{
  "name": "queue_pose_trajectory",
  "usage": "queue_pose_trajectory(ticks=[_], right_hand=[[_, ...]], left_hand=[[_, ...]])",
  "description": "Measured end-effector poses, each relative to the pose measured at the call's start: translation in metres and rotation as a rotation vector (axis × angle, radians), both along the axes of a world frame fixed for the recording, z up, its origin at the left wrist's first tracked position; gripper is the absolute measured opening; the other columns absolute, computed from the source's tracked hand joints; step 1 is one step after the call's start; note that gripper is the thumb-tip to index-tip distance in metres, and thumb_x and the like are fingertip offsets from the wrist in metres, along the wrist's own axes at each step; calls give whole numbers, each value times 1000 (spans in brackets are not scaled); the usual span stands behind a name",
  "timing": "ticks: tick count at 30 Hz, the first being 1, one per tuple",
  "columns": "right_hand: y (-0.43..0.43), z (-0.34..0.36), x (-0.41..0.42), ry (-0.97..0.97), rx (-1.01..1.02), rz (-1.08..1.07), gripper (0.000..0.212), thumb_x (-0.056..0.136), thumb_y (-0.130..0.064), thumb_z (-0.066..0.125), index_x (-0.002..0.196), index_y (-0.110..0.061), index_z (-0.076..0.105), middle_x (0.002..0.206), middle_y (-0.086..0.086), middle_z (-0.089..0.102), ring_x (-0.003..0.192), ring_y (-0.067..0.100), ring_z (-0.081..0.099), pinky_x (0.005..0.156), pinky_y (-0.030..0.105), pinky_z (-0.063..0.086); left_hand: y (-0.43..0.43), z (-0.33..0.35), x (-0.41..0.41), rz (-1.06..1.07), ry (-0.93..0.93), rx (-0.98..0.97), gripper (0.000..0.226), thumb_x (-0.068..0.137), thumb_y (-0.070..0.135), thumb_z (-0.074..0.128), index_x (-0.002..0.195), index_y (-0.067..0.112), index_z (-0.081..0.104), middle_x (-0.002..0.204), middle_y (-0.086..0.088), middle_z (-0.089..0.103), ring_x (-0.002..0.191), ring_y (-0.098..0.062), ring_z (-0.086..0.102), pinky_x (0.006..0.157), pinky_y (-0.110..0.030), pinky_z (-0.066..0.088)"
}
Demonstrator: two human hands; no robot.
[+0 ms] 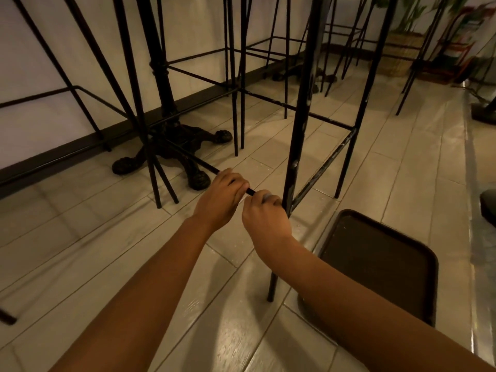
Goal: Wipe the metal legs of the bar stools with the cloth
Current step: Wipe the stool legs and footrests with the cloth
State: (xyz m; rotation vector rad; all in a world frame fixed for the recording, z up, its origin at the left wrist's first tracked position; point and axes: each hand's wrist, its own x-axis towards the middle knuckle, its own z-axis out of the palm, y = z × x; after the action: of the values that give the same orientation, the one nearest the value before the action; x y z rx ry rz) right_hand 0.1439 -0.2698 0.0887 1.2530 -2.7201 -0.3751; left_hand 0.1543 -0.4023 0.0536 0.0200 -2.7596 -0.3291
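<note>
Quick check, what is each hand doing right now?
Left hand: closed around the thin black metal footrest bar of the bar stool.
Right hand: closed on the same bar beside the upright leg; a pale bit of cloth peeks from its grip.

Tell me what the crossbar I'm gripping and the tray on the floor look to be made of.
Crossbar: seemingly black-painted metal rod, thin and rigid; a neighbouring bar shows pale worn patches. Tray: probably dark brown plastic with a raised rim and matte, lightly speckled surface, though coated metal can't be ruled out.
</note>
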Motion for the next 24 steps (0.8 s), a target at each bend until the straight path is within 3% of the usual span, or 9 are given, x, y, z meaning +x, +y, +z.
queue_pose_trajectory(ticks=[3, 6, 9, 12, 15, 19, 22, 24], right_hand=[[7, 8, 0, 13, 28, 109, 43, 95, 5, 30, 134, 18, 19, 133, 45, 29, 118, 54, 42, 97, 48, 43], [13, 14, -1, 23, -4, 159, 49, 99, -8, 36, 137, 15, 16, 134, 41, 34, 117, 49, 47, 94, 42, 46], [21, 18, -2, -67, -81, 211, 51, 96, -8, 43, 138, 8, 20, 137, 35, 33, 118, 44, 48, 92, 40, 48], [30, 22, -4, -207, -172, 261, 65, 87, -8, 59, 139, -1, 20, 139, 28, 31, 120, 39, 48, 90, 41, 49], [38, 24, -6, -250, -306, 333, 71, 80, -6, 66, 136, -5, 23, 134, 18, 40, 115, 31, 54, 87, 37, 50], [51, 30, -5, -330, -439, 418, 74, 79, 0, 64, 139, -8, 22, 137, 12, 39, 114, 26, 54, 87, 31, 49], [62, 26, -5, -350, -578, 508, 73, 75, 0, 70, 137, -6, 32, 130, 15, 49, 103, 26, 62, 79, 30, 53], [68, 20, -9, -409, -618, 548, 70, 78, -4, 70, 137, -6, 32, 129, 17, 52, 106, 26, 62, 84, 32, 53]], left_hand=[[8, 3, 2, 152, -22, 178, 30, 98, 18, 40, 120, 10, 59, 142, -13, 38, 133, -27, 32, 111, -38, 29], [23, 1, 8, 223, -30, 264, 37, 94, 20, 51, 131, 16, 52, 151, -8, 25, 138, -24, 22, 112, -35, 24], [40, 1, 20, 267, 32, 337, 48, 87, 14, 61, 133, 16, 47, 145, -9, 33, 132, -24, 31, 109, -33, 32], [56, 10, 30, 364, 124, 674, 33, 95, 19, 48, 128, 15, 49, 128, -5, 46, 117, -17, 44, 93, -24, 36], [69, 24, 34, 520, 103, 990, 29, 99, 32, 37, 105, 13, 59, 108, -15, 63, 87, -20, 59, 77, -31, 46], [81, 41, 32, 702, -87, 1398, 73, 88, 66, 26, 117, 8, 59, 114, -21, 63, 103, -32, 62, 95, -46, 49], [89, 52, 35, 716, -123, 1376, 86, 77, 76, 28, 120, 8, 57, 115, -19, 62, 102, -29, 62, 99, -46, 46], [93, 60, 42, 679, -116, 1429, 78, 77, 68, 39, 120, 5, 56, 116, -16, 61, 97, -25, 60, 96, -38, 45]])
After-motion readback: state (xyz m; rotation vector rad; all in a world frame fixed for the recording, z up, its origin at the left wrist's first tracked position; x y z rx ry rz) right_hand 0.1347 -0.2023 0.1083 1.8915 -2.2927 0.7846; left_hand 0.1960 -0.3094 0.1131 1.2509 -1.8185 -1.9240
